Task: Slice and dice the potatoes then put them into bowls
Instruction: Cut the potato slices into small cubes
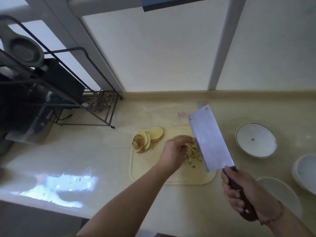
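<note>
A pale cutting board [171, 175] lies on the counter. At its far left corner several round potato slices [154, 135] lean in a fan next to a brown end piece [136, 142]. My left hand [174, 151] rests with curled fingers on a pile of cut potato strips [192, 153] in the middle of the board. My right hand [246, 194] grips the dark wooden handle of a cleaver [207, 134]. Its broad blade stands on edge right against the strips, just right of my left fingers.
Three white bowls stand right of the board: one [256, 140] at the back, one [306, 171] at the right edge, one [280, 190] partly behind my right wrist. A black metal rack [71, 100] with kitchenware fills the back left. The wall runs close behind.
</note>
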Demonstrator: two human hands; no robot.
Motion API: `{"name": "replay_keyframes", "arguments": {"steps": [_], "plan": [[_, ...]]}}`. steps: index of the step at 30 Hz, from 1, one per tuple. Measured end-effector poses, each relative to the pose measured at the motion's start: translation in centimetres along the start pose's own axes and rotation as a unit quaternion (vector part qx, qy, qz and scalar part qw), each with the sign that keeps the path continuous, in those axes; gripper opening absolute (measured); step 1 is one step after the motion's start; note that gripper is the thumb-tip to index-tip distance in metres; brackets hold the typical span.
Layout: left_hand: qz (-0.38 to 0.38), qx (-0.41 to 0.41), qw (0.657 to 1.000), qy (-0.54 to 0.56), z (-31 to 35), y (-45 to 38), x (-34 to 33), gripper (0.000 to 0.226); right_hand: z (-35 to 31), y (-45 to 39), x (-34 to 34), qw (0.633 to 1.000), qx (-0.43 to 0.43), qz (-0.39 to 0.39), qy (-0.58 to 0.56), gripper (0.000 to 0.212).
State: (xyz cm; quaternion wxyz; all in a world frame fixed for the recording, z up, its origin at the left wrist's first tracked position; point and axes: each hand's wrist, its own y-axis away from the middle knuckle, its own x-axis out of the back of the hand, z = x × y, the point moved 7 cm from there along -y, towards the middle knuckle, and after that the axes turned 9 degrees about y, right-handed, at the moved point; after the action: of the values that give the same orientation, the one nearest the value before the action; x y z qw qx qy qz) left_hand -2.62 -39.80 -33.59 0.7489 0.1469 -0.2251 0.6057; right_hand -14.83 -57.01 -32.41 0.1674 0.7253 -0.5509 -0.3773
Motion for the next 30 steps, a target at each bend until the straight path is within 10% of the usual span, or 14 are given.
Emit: {"name": "replay_keyframes", "arguments": {"steps": [19,25,30], "plan": [[-0.061,-0.049,0.974,-0.213,-0.6,-2.4,2.3,0.03,0.8,0.4,-0.4,0.999,0.028,0.045,0.004,0.076],[-0.146,0.14,0.901,-0.383,-5.7,-4.1,8.2,0.062,1.4,0.3,-1.0,0.999,0.024,0.042,0.006,0.078],[-0.147,0.103,0.916,-0.359,-5.4,-4.6,7.8,0.051,1.5,0.0,-1.5,0.998,0.021,0.046,0.03,0.081]]}}
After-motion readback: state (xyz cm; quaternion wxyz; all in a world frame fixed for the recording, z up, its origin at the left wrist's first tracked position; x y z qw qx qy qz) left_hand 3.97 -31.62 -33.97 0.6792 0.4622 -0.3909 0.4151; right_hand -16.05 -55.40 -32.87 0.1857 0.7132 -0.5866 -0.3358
